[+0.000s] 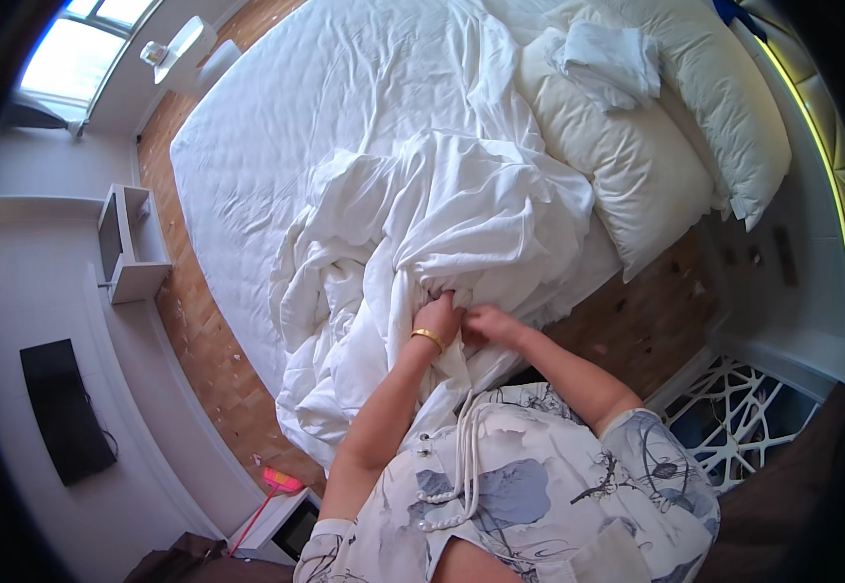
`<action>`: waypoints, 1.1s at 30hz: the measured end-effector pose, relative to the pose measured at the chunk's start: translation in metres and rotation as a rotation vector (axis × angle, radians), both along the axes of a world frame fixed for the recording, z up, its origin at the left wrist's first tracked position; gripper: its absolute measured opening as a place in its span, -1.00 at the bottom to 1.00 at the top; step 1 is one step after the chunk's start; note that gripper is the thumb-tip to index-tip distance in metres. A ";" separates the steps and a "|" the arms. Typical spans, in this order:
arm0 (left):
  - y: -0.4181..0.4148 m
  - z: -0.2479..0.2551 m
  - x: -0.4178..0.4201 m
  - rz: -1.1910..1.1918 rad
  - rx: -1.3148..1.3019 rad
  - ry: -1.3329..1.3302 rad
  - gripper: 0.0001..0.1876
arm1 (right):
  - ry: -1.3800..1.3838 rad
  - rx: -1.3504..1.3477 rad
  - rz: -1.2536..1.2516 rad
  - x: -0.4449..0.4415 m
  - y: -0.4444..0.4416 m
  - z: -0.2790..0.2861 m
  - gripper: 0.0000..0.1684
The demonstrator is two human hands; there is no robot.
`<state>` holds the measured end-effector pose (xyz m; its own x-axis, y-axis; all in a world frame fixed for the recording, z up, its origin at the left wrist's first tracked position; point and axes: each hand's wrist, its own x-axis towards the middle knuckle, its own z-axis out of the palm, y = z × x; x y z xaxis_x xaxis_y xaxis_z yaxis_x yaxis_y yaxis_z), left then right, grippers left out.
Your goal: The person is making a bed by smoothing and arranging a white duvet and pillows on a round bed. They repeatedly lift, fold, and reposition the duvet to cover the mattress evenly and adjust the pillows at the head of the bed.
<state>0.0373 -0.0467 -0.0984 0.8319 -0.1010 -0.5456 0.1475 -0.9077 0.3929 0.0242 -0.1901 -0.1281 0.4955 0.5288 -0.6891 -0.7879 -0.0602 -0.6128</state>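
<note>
A bunched white duvet cover (466, 211) lies in a heap on the near side of the bed. My left hand (438, 318), with a gold bracelet at the wrist, grips a gathered part of this cloth. Close on its right, my right hand (492, 326) has its fingers curled at the same fabric, and the two hands nearly touch. Folds hide the fingertips of both. Beneath the heap spreads a mattress with a white sheet (262, 167), which shows wrinkles.
Two cream pillows (612, 160) lie at the head of the bed, with folded white cloth (608, 62) on top. A white chair (189, 51) stands beyond the bed. A pink broom (282, 481) leans at lower left. A wall television (65, 412) hangs left.
</note>
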 end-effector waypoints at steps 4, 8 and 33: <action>0.003 0.011 -0.014 0.131 -0.165 -0.105 -0.63 | 0.273 -0.227 -0.191 0.030 -0.012 0.008 -0.69; 0.003 0.028 -0.022 0.268 -0.431 -0.198 -0.75 | -0.055 -0.351 -0.151 0.029 -0.006 -0.033 -0.74; 0.051 0.079 -0.081 0.175 -0.575 0.024 -0.79 | 0.185 -0.089 -0.253 0.017 -0.045 -0.047 -0.61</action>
